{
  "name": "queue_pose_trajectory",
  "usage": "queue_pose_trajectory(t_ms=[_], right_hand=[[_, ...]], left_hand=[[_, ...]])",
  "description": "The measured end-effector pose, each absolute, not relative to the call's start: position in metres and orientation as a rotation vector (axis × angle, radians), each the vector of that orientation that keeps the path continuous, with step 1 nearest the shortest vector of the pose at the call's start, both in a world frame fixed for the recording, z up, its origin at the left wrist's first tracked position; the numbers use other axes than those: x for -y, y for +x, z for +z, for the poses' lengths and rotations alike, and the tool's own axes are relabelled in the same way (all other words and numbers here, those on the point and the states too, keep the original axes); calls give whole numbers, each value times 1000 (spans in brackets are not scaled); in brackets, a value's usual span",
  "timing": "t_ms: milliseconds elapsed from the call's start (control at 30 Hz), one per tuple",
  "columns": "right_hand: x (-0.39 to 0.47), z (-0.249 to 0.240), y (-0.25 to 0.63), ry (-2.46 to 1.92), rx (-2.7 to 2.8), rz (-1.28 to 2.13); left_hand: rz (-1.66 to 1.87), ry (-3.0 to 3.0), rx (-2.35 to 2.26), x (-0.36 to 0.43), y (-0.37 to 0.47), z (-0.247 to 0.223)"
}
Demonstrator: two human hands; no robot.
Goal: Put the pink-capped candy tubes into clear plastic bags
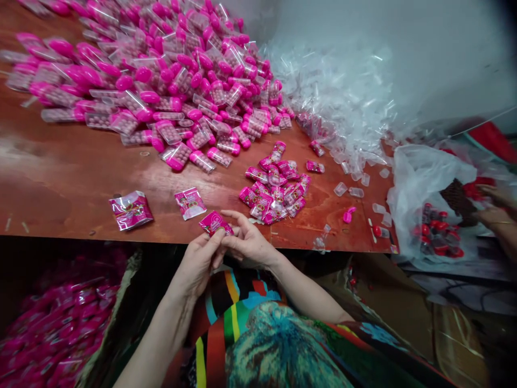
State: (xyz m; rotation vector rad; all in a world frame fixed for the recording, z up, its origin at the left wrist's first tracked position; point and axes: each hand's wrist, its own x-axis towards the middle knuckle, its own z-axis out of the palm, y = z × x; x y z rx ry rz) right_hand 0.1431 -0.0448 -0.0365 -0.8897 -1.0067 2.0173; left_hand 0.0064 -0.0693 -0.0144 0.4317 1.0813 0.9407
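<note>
Near the table's front edge, my left hand [202,257] and my right hand [249,241] are together, fingers pinched on a small pink printed packet [216,223]. Just beyond it lies a flat pink and silver packet [190,203]. Farther left sits a stack of pink packets [131,210]. To the right of my hands is a small heap of pink-wrapped pieces [275,188]. Behind all of these spreads a large pile of clear containers with pink caps [173,81], filled with small pale pink balls.
Clear plastic pieces [343,97] are heaped at the back right of the table [60,178]. A white plastic bag [420,178] holds red-capped items. Another person's hand [496,215] is beside it. Pink packets [60,323] fill a box below left.
</note>
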Motion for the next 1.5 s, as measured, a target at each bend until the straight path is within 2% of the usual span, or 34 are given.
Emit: queue_pose_trajectory(t_ms=[133, 300, 400, 467, 633, 933, 1233, 1500], right_hand=[[43, -25, 158, -1048, 1189, 1820], [35, 21, 193, -1608, 1558, 800], [23, 29, 175, -1651, 1810, 505], [9, 19, 143, -1484, 2067, 527], [-19, -22, 76, -1543, 2471, 341], [-20, -44, 80, -1484, 2420, 224], [-22, -45, 85, -1523, 2295, 399], [-15, -47, 85, -1538, 2320, 325]], left_hand=[[859, 496, -1015, 70, 3, -13], [989, 536, -1250, 70, -13, -8], [1129, 564, -1378, 66, -23, -10], [1235, 573, -1402, 62, -27, -12], [1268, 506, -1397, 51, -29, -16], [1314, 413, -1407, 44, -30, -16], [1279, 542, -1398, 41, -28, -25], [1283, 551, -1413, 44, -26, -23]])
